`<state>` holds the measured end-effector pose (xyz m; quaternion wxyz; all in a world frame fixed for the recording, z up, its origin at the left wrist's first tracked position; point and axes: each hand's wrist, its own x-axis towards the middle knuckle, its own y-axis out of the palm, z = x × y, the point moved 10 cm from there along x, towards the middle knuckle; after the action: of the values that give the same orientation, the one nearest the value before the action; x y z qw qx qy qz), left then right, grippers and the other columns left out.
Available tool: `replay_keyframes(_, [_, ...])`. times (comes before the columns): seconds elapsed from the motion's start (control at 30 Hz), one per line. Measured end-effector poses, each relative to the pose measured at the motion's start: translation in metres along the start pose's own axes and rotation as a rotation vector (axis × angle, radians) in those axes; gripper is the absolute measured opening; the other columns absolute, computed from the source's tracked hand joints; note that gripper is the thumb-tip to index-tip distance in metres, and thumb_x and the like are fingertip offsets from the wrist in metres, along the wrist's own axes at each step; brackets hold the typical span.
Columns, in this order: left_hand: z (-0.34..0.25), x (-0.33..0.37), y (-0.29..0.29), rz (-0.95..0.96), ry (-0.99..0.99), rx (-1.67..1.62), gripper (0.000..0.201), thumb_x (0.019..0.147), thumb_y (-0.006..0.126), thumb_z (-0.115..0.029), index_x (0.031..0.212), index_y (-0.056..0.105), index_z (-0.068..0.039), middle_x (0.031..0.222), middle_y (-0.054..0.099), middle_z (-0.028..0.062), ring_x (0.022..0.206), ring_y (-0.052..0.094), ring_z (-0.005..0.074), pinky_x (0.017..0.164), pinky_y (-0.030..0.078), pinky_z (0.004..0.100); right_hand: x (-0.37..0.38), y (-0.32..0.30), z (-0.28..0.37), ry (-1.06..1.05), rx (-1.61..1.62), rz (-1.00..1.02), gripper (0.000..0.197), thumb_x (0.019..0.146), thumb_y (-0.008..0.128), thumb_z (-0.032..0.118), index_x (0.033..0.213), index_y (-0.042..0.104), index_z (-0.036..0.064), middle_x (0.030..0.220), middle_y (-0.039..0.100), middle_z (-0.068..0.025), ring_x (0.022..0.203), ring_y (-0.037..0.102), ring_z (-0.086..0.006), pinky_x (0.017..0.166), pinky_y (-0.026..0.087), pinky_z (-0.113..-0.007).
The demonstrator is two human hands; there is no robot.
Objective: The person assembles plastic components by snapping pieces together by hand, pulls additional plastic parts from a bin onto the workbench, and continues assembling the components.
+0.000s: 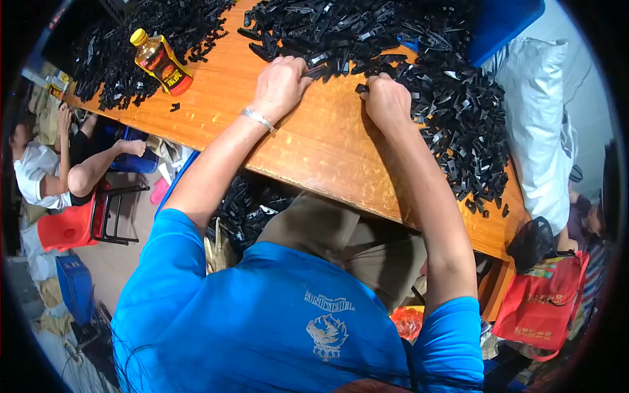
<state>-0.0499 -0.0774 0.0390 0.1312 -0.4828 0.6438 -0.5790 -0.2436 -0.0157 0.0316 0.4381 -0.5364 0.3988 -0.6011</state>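
At the near edge of a large heap of small black plastic parts (327,33), both my hands rest over the wooden table (314,154). My left hand (280,84), with a silvery bracelet at the wrist, is closed, and a dark plastic piece (316,71) sticks out by its thumb. My right hand (389,101) is also closed, pinching a small black plastic part (361,88) between thumb and fingers. The undersides of both hands are hidden, so anything else in them cannot be made out.
A yellow-capped bottle (162,62) stands left beside another black heap (118,72). More parts (468,144) spread along the right, near a blue bin (508,26) and white sack (537,131). A red bag (544,301) hangs right. A person (49,170) sits at far left.
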Motion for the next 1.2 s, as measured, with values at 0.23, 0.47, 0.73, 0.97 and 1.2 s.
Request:
replay_keyframes(0.23, [-0.026,-0.026,-0.008,-0.003,0.140,-0.041,0.026,0.091,0.077,-0.012,0.114,0.068,-0.005,0.104,0.072,0.0165,0.104,0.069,0.0382,0.086,0.056,0.0478,-0.037,-0.017,0.015,-0.008,0.139,-0.013,0.024,0.086,0.083,0.020,0.091,0.075,-0.0021,0.104,0.069,-0.0224,0.088,0.073,-0.0417,0.076,0.060,-0.050])
replay_keyframes(0.47, [-0.038,-0.071,-0.008,0.141,0.169,-0.402,0.020,0.097,0.071,-0.010,0.115,0.074,-0.001,0.103,0.071,0.0183,0.101,0.069,0.0368,0.089,0.055,0.0434,-0.067,-0.031,0.015,0.040,0.343,-0.053,0.025,0.086,0.084,0.023,0.098,0.078,0.0022,0.096,0.068,-0.0165,0.086,0.070,-0.0382,0.076,0.057,-0.048])
replay_keyframes(0.73, [-0.040,-0.071,-0.012,0.039,0.136,-0.332,0.020,0.092,0.079,-0.015,0.108,0.074,-0.004,0.100,0.067,0.0144,0.099,0.065,0.0349,0.088,0.053,0.0438,-0.064,-0.022,0.035,-0.013,0.456,-0.020,0.022,0.086,0.084,0.022,0.102,0.080,0.0070,0.095,0.067,-0.0143,0.088,0.070,-0.0365,0.077,0.056,-0.046])
replay_keyframes(0.97, [-0.039,-0.069,-0.010,-0.001,0.143,-0.308,0.018,0.089,0.080,-0.015,0.102,0.073,-0.005,0.100,0.065,0.0138,0.099,0.062,0.0366,0.085,0.052,0.0458,-0.049,-0.014,0.032,-0.099,0.468,-0.014,0.022,0.083,0.086,0.018,0.103,0.081,0.0092,0.097,0.069,-0.0124,0.090,0.071,-0.0358,0.077,0.056,-0.045])
replay_keyframes(1.2, [-0.038,-0.068,-0.005,-0.019,0.178,-0.341,0.017,0.089,0.079,-0.013,0.102,0.073,-0.003,0.097,0.065,0.0146,0.098,0.063,0.0371,0.085,0.052,0.0451,-0.036,-0.012,0.038,-0.253,0.451,0.038,0.023,0.082,0.086,0.017,0.102,0.081,0.0088,0.096,0.069,-0.0083,0.088,0.070,-0.0343,0.075,0.056,-0.045])
